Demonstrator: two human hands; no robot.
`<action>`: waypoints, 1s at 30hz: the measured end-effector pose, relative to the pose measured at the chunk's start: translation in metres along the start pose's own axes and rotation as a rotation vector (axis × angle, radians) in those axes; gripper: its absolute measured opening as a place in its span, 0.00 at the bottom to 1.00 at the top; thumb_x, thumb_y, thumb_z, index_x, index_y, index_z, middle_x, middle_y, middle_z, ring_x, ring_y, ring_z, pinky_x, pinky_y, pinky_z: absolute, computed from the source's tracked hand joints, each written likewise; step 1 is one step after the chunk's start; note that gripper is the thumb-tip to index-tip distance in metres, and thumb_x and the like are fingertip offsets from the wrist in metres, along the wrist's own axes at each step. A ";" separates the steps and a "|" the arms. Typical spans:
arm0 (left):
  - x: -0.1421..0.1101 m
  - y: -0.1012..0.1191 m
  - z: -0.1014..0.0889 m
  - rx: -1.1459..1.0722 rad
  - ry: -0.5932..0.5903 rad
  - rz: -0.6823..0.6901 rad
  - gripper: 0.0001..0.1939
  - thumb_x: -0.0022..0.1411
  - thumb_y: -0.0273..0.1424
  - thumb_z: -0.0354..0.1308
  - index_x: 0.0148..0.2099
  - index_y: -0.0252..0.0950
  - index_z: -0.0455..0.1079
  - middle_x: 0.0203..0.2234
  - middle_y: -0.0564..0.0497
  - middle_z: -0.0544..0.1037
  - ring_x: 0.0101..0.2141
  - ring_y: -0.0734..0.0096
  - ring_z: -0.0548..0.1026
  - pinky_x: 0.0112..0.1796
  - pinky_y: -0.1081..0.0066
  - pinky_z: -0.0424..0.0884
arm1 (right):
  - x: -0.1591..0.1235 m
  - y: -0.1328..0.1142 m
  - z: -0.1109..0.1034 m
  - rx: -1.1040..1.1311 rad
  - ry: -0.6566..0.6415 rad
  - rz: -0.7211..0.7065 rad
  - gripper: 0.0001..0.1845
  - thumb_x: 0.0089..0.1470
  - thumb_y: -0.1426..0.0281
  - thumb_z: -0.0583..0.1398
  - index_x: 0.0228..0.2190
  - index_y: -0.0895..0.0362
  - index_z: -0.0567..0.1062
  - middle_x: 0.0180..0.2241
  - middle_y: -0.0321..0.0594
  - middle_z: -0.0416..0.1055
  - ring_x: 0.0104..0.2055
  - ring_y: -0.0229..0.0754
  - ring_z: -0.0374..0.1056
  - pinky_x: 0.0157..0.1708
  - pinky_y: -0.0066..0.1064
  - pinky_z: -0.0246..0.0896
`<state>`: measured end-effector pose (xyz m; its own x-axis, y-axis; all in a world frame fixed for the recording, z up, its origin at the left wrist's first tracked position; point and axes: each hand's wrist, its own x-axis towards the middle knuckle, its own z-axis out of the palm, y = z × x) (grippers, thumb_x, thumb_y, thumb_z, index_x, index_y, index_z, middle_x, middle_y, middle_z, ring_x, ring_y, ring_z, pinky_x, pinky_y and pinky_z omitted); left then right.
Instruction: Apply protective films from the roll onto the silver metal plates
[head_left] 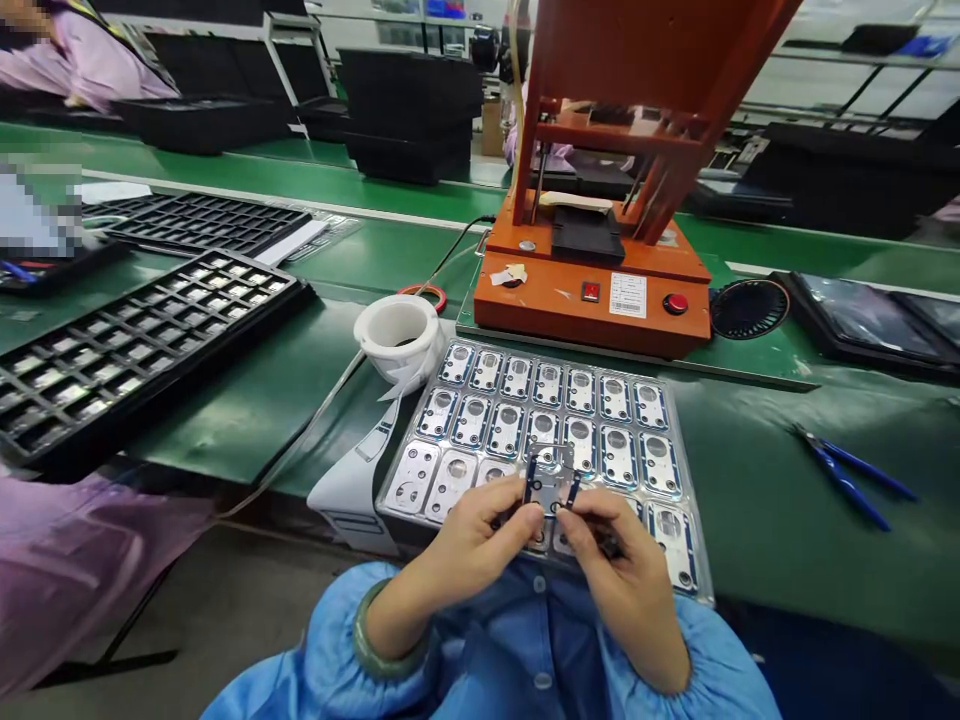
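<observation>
Between my two hands is a small metal plate [551,485] with dark blue edge strips and small round holes. My left hand [487,530] pinches its left side; my right hand [619,560] pinches its lower right corner. Both hands are above the front of a clear plastic tray [694,520] holding rows of similar silver plates [619,455]. Many of those plates have blue edging, while a few at the front left look plain. Left of the tray stands a white roll of labels [397,335], its backing strip [352,490] hanging over the table edge.
Behind the tray stands an orange press [592,310] with a red button. Blue-handled pliers [851,475] lie on the right. A black compartment tray [142,350] with small metal parts is at left. Co-workers in pink sleeves [90,570] sit to the left and far left.
</observation>
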<state>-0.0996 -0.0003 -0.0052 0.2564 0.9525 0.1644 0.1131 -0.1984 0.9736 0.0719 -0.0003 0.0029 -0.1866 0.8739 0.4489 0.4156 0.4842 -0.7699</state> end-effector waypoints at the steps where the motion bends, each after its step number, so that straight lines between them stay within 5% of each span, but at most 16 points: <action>1: 0.000 0.000 0.000 0.010 -0.004 -0.001 0.17 0.66 0.36 0.46 0.28 0.33 0.65 0.23 0.53 0.66 0.27 0.75 0.66 0.30 0.75 0.63 | 0.000 0.000 0.000 -0.002 0.002 -0.010 0.02 0.57 0.72 0.58 0.34 0.53 0.71 0.29 0.34 0.71 0.30 0.37 0.68 0.28 0.25 0.65; 14: 0.001 0.001 -0.001 -0.063 -0.083 -0.073 0.21 0.68 0.40 0.42 0.26 0.35 0.62 0.21 0.53 0.66 0.26 0.75 0.66 0.32 0.73 0.63 | -0.001 0.002 0.003 -0.028 0.031 -0.086 0.07 0.56 0.76 0.58 0.35 0.52 0.71 0.30 0.35 0.72 0.32 0.38 0.70 0.31 0.26 0.67; 30: 0.000 -0.003 0.003 -0.048 0.040 -0.046 0.21 0.67 0.42 0.41 0.28 0.36 0.61 0.21 0.55 0.65 0.24 0.75 0.65 0.29 0.74 0.63 | 0.000 -0.001 0.002 -0.043 -0.031 -0.084 0.04 0.57 0.74 0.57 0.33 0.53 0.71 0.28 0.35 0.71 0.29 0.37 0.68 0.29 0.26 0.66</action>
<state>-0.0966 -0.0004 -0.0087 0.2134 0.9690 0.1241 0.0780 -0.1436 0.9866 0.0700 -0.0004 0.0032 -0.2494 0.8317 0.4960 0.4353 0.5538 -0.7098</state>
